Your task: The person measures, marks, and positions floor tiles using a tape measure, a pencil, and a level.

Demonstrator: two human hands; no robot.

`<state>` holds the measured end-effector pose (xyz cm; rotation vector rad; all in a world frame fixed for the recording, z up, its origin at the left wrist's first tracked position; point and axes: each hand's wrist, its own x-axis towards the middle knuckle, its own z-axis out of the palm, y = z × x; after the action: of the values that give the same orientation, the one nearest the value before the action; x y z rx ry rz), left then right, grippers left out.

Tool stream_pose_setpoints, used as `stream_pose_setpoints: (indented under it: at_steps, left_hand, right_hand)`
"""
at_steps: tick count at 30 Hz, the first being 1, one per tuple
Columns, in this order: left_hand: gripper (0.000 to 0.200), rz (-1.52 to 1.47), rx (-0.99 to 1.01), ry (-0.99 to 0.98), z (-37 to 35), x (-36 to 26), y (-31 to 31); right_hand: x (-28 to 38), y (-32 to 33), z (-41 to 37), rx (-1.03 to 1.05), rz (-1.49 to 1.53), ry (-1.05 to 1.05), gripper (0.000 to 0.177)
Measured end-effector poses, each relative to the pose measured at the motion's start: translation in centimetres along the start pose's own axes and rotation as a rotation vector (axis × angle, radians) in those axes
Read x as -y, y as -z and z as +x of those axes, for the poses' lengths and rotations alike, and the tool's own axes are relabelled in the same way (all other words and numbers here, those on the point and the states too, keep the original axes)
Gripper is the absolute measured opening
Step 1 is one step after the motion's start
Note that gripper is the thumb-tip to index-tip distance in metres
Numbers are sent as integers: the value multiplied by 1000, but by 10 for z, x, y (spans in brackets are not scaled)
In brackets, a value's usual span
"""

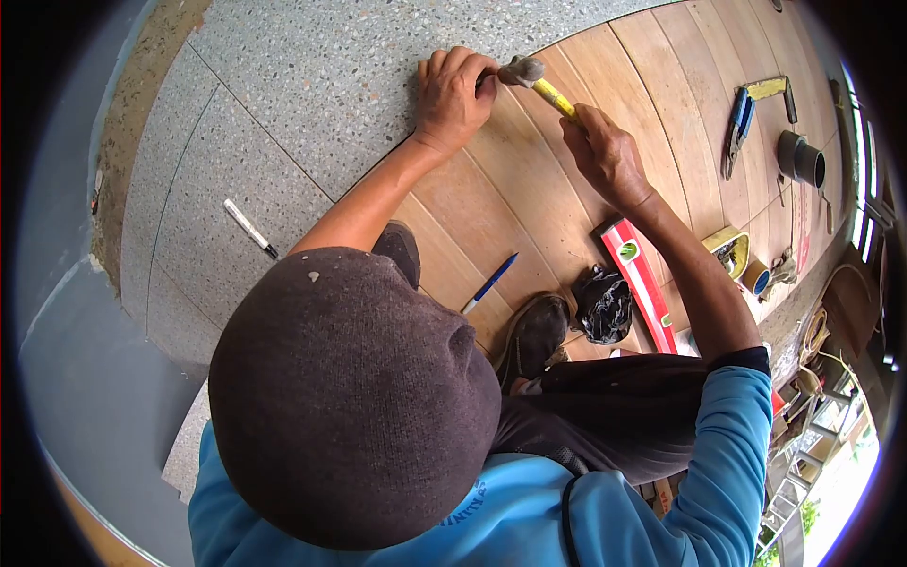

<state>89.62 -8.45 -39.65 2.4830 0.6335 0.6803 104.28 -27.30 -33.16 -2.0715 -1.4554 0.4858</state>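
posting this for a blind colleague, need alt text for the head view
A person's right hand grips a yellow-handled hammer, its grey head beside the left hand, at the curved edge between speckled grey slabs and brown wood-look planks. A long red spirit level and slim blue pen lie nearby.

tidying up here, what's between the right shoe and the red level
Crumpled black plastic lies between the shoe and the level, seen in the head view.
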Motion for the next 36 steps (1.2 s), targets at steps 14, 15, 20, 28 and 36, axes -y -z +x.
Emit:
stream_pose_setpoints:
  at_steps: [14, 15, 20, 28, 36]
  left_hand:
    - [17, 9, -1, 12, -1, -1, 1]
    - [17, 13, 4, 13, 0, -2, 1]
    - [17, 16, -13, 14, 0, -1, 0]
    - [24, -9, -27, 26, 0, 1, -4]
    - [24, -14, -39, 4, -2, 5, -7]
  right_hand:
    - [-2, -2, -2, -24, 10, -5, 15]
    - [-3, -3, -1, -12, -3, 3, 15]
    - [-4, -5, 1, 11, -53, 5, 14]
    - [-2, -5, 4, -8, -64, 40, 14]
    - [0, -3, 7, -19, -120, 95, 13]
